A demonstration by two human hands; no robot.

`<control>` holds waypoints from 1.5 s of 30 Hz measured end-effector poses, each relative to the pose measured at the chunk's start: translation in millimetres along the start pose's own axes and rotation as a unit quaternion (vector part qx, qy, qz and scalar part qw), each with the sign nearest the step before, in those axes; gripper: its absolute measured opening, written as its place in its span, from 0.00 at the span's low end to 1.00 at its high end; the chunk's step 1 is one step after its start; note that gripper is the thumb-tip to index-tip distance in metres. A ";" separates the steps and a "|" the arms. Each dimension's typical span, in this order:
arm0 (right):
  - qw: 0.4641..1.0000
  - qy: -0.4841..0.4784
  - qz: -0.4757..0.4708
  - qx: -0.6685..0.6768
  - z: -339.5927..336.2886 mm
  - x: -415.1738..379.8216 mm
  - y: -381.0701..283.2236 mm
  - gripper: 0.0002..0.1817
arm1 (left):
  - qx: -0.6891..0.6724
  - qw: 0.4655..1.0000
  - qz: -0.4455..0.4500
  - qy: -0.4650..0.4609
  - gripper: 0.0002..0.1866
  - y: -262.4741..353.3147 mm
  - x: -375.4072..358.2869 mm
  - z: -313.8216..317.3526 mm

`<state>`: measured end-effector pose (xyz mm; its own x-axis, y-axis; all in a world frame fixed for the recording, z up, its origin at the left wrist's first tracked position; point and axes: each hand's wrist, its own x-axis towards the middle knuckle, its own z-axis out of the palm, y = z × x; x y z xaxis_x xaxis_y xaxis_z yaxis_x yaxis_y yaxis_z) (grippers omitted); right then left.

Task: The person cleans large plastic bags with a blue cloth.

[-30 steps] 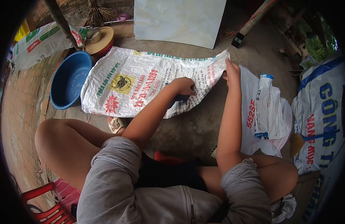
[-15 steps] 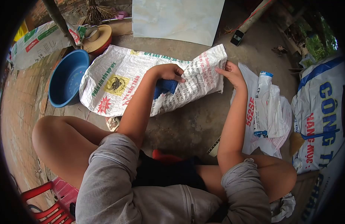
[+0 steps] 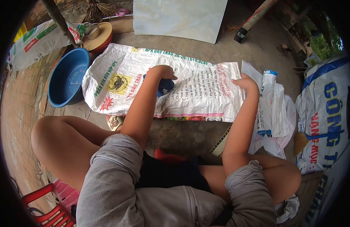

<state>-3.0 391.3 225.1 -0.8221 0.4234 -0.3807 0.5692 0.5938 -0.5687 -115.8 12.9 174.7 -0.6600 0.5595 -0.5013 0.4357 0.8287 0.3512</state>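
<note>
A white printed woven sack [image 3: 190,90] lies spread on the ground in front of me, with a buffalo-head emblem and red, green and black lettering. My left hand [image 3: 164,72] is closed over a dark blue cloth [image 3: 165,87] on the middle of the sack. At the sack's right end is my right hand [image 3: 247,84], its thumb on the upper face near the edge. The other fingers of that hand are mostly hidden, apparently under the edge.
A blue basin [image 3: 69,77] stands left of the sack, beside a lidded red tub [image 3: 101,38] with a metal bowl on it. Folded white sacks [image 3: 271,109] lie to the right. Behind are a pale board [image 3: 178,19] and a small black device [image 3: 241,35] against a pole.
The sack's right end, lifted and folded over before, now lies flat with its lower edge showing. My right hand has moved slightly right and down; my left hand and the cloth have shifted left.
</note>
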 end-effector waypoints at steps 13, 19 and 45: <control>0.881 -0.279 0.132 -0.358 176.4 60.9 234.6 0.35 | -0.123 0.946 -0.289 0.086 0.26 -89.7 14.8 133.8; 0.937 0.093 0.280 -0.190 163.1 -50.3 98.7 0.37 | -0.199 0.918 -0.310 0.146 0.45 -68.3 8.1 161.5; 0.967 -0.169 -0.088 -0.169 272.0 -41.9 -3.1 0.43 | -0.274 0.850 -0.347 0.288 0.33 -81.9 17.6 153.6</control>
<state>25.6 185.7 44.5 -0.8319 0.0817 -0.5488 0.3457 0.8499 -0.3976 -69.1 -43.2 15.6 -0.9003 -0.2908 -0.3238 -0.4265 0.7380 0.5230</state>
